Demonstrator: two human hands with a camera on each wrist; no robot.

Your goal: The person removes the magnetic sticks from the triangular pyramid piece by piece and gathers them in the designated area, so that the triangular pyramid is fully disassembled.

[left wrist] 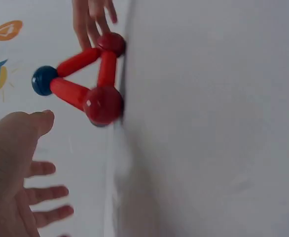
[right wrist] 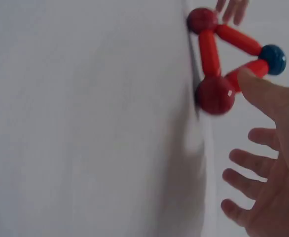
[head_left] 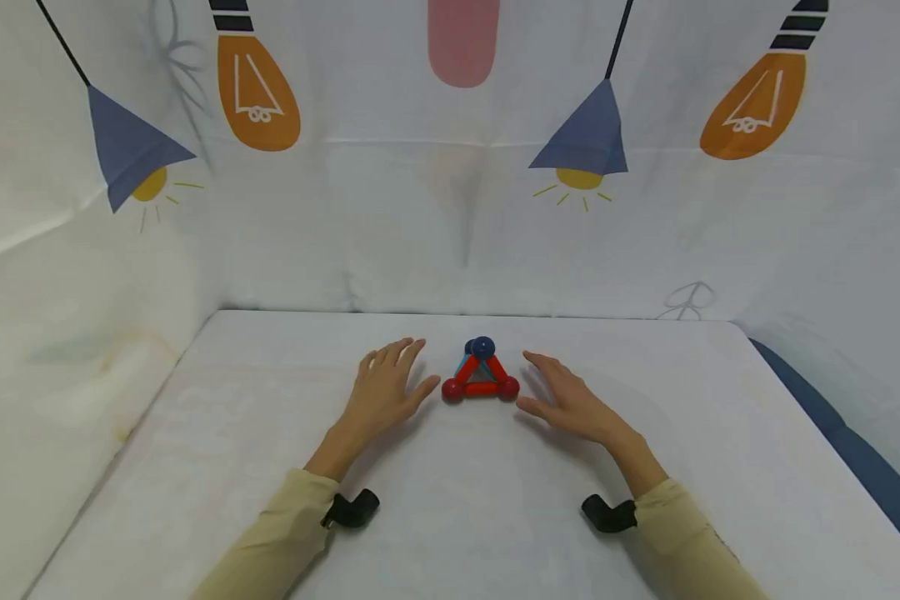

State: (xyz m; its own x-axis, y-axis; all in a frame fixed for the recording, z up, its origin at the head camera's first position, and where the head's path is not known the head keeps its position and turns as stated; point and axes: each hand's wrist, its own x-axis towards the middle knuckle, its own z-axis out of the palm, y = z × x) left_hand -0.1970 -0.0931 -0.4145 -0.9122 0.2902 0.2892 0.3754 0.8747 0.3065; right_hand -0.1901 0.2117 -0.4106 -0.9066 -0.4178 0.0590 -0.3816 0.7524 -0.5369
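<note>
Nearest: beige sleeves (head_left: 277, 533). Beyond: left hand (head_left: 384, 390) and right hand (head_left: 572, 403), fingers extended, holding nothing. Between the hands, on the desk (head_left: 472, 500): red-and-blue triangle (head_left: 482, 389) of bars and balls, front bar aligned left to right, just beside both thumbs, with no clearly nearer hand.

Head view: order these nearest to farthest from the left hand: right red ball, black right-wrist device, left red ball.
1. Left red ball, beside the left hand.
2. Right red ball, across the bottom red rod.
3. Black right-wrist device, at the right sleeve.
</note>
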